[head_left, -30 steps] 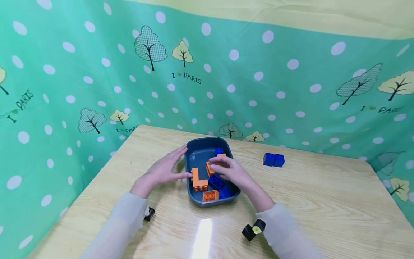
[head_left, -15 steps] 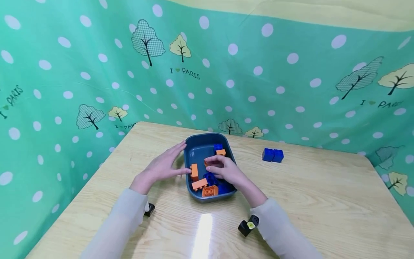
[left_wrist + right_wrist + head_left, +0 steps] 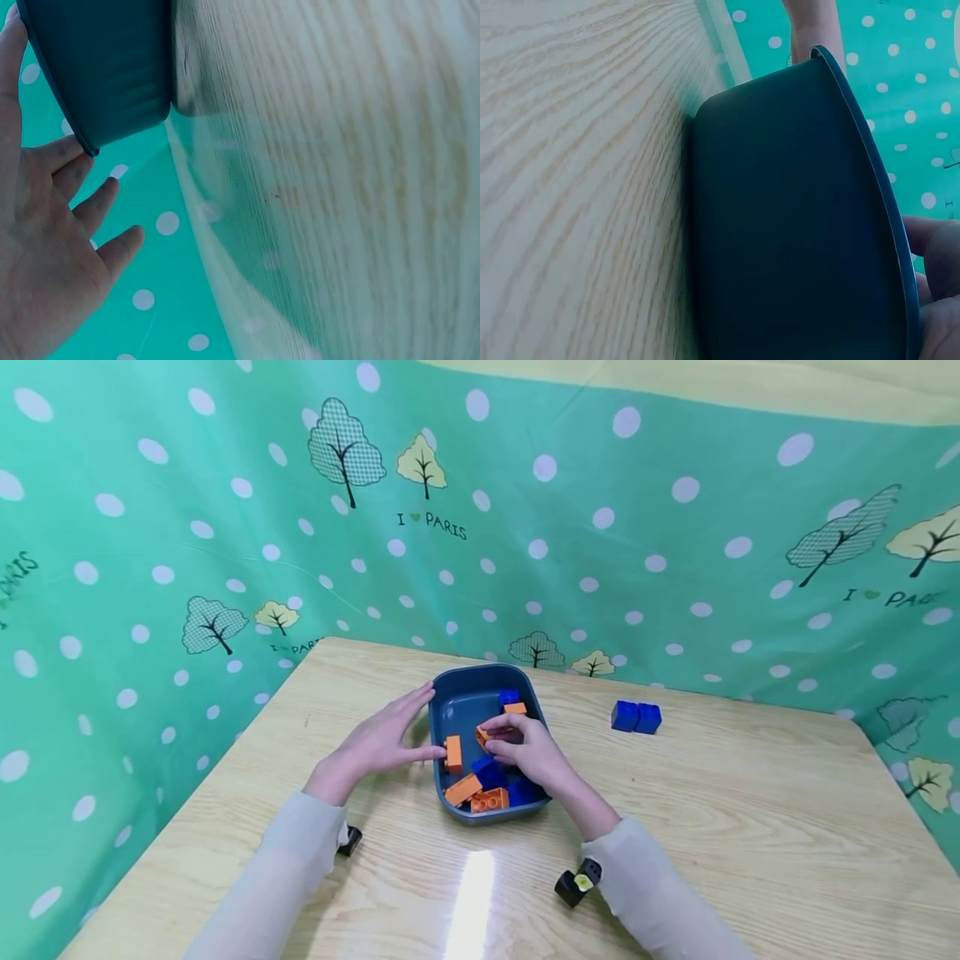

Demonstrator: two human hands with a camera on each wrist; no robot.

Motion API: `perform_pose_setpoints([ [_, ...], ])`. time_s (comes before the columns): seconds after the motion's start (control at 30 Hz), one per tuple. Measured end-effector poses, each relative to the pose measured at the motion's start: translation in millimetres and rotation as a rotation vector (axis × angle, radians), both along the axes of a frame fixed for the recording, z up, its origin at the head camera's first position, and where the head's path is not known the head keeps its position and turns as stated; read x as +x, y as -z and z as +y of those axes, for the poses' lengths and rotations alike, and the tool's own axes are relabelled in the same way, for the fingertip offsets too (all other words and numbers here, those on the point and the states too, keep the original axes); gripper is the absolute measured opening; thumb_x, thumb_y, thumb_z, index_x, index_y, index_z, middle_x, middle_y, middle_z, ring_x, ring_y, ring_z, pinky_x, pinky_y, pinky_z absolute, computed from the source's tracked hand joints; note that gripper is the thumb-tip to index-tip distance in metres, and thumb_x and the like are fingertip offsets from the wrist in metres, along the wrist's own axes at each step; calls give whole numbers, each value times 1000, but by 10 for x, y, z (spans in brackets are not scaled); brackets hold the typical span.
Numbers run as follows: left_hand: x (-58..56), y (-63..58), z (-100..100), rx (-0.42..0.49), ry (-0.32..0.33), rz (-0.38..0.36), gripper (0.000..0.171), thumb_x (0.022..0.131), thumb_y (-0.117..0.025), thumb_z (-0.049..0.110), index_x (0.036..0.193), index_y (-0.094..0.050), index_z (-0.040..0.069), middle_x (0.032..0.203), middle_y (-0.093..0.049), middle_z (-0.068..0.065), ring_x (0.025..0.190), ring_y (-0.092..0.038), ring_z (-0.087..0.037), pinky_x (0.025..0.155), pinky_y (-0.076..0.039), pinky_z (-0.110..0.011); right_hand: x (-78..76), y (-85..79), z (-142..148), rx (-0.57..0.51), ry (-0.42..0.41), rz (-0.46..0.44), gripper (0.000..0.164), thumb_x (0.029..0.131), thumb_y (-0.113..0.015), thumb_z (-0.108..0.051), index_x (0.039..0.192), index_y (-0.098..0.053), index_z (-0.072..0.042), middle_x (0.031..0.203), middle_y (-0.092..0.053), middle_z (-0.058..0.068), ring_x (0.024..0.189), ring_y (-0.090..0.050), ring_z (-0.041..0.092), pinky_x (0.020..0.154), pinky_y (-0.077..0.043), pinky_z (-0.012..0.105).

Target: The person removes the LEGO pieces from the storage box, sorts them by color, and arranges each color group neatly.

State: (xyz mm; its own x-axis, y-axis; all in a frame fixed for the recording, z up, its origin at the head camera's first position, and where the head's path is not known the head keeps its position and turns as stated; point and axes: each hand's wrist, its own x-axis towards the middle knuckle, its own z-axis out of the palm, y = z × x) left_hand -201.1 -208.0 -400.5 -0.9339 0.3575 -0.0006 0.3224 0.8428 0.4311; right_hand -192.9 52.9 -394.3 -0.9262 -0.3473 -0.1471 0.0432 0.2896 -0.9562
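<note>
A dark blue-grey bin (image 3: 459,710) stands on the wooden table, holding several orange and blue toy bricks. My left hand (image 3: 378,745) rests against its left side with fingers extended; in the left wrist view the fingertips of the left hand (image 3: 56,247) touch the rim. Inside the bin, my right hand (image 3: 528,752) pinches an orange brick (image 3: 482,739) between thumb and fingers. Beneath the right hand lies a blue brick (image 3: 489,772). Another orange brick (image 3: 453,753) is by the left wall, close to my left thumb. In the right wrist view, the bin wall (image 3: 795,210) hides the bricks.
Two blue bricks (image 3: 636,717) sit side by side on the table (image 3: 720,810), right of the bin. Behind the table hangs a green dotted curtain (image 3: 420,577). More orange bricks (image 3: 489,800) lie at the bin's near end.
The right hand has shifted slightly left and nearer inside the bin. Orange and blue bricks at the near end have shifted and turned. The left hand stays at the rim.
</note>
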Motion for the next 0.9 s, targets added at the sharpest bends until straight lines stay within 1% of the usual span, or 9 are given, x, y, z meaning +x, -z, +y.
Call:
perform_pose_setpoints([
  [0.1, 14, 4, -3, 9, 2, 7, 105, 82, -67, 68, 161, -19, 20, 170, -12, -2, 154, -21, -35, 120, -29, -63, 13, 10, 0, 70, -17, 48, 26, 95, -65, -2, 120, -67, -5, 126, -64, 14, 101, -65, 20, 87, -62, 33],
  [0.27, 71, 54, 10, 17, 2, 3, 105, 82, -67, 68, 161, -19, 19, 170, -12, -1, 154, -21, -35, 120, -29, -63, 84, 47, 18, 254, -92, 152, 22, 91, -68, 0, 112, -70, -8, 124, -65, 9, 100, -65, 20, 90, -59, 39],
  [0.4, 93, 83, 36, 6, 13, -8, 106, 81, -65, 71, 161, -19, 19, 169, -12, 0, 154, -21, -35, 120, -29, -62, 162, 1, 63, 399, -139, 222, 19, 90, -72, -4, 109, -70, -7, 114, -67, 8, 93, -65, 16, 88, -59, 37],
  [0.43, 88, 81, 44, 5, 14, -4, 105, 81, -65, 71, 161, -19, 19, 169, -12, -1, 154, -22, -35, 119, -29, -62, 174, -29, 73, 444, -147, 242, 18, 90, -72, -7, 108, -70, -8, 111, -67, 7, 91, -63, 15, 85, -59, 36],
  [0.53, 60, 60, 57, 5, 12, 15, 104, 82, -66, 69, 161, -20, 19, 169, -13, -1, 154, -22, -35, 119, -29, -63, 177, -109, 88, 580, -185, 299, 9, 91, -73, -13, 98, -71, -10, 97, -66, 4, 83, -59, 14, 77, -57, 31],
  [0.57, 50, 53, 56, 2, 9, 21, 104, 82, -67, 68, 161, -20, 19, 169, -14, -2, 154, -22, -36, 119, -29, -64, 172, -135, 87, 611, -200, 302, 7, 91, -73, -15, 95, -70, -11, 93, -65, 2, 81, -58, 14, 74, -56, 29],
  [0.67, 26, 28, 46, -6, 3, 23, 103, 83, -67, 66, 161, -19, 19, 169, -13, -1, 154, -22, -36, 119, -28, -64, 161, -199, 72, 669, -235, 271, 10, 91, -74, -21, 88, -69, -12, 85, -65, -1, 78, -56, 13, 71, -54, 27],
  [0.77, 20, 11, 30, -10, 2, 18, 104, 82, -67, 67, 161, -19, 20, 170, -12, -1, 154, -21, -35, 120, -28, -64, 152, -218, 56, 688, -253, 225, 12, 89, -76, -23, 93, -70, -13, 91, -67, -1, 82, -58, 13, 76, -56, 30],
  [0.9, 34, 2, 9, -10, 3, 19, 106, 81, -66, 70, 161, -19, 19, 170, -13, -3, 154, -20, -35, 120, -27, -63, 151, -203, 39, 695, -284, 208, 20, 87, -78, -20, 103, -71, -11, 102, -69, 2, 91, -60, 15, 88, -58, 37],
])
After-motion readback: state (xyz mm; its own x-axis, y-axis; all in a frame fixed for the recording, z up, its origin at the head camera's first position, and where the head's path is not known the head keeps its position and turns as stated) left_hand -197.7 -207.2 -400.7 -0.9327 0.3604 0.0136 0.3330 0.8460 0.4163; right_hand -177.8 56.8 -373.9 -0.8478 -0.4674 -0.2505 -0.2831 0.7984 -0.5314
